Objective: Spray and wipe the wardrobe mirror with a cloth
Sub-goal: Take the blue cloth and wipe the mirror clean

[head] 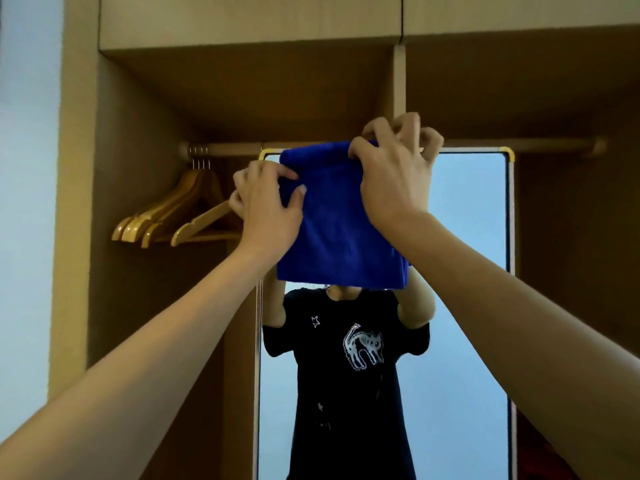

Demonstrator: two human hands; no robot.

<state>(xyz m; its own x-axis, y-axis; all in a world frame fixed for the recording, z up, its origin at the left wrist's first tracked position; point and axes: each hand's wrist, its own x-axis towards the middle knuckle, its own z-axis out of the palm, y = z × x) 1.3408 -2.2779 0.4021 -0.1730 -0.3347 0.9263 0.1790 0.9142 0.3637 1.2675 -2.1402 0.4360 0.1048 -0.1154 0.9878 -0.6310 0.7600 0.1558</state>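
**Blue cloth held up, folded, in front of the mirror**

Head view: blue and doubled over, the cloth point(341, 220) hangs in the air before the upper part of the mirror point(467, 237), hiding most of its top left. The left hand point(266, 206) pinches the cloth's left edge between thumb and fingertips. The right hand point(394, 168) grips the top right corner, fingers curled over the fold. Both arms reach up and forward. Whether the cloth touches the glass cannot be told; it looks held a little nearer than the glass. The mirror stands far in the wardrobe point(242, 98), under the rail point(235, 148), with wooden hangers point(180, 216) to its left. Its lower part shows a reflected black shirt. No spray bottle is in view, and no wet marks can be made out on the glass.

Judged from this, the step in hand is readying the cloth, squaring the fold into a pad, with wiping not yet begun. The next move calls for one hand to take the pad flat, press it on the glass near the top corner and sweep across.
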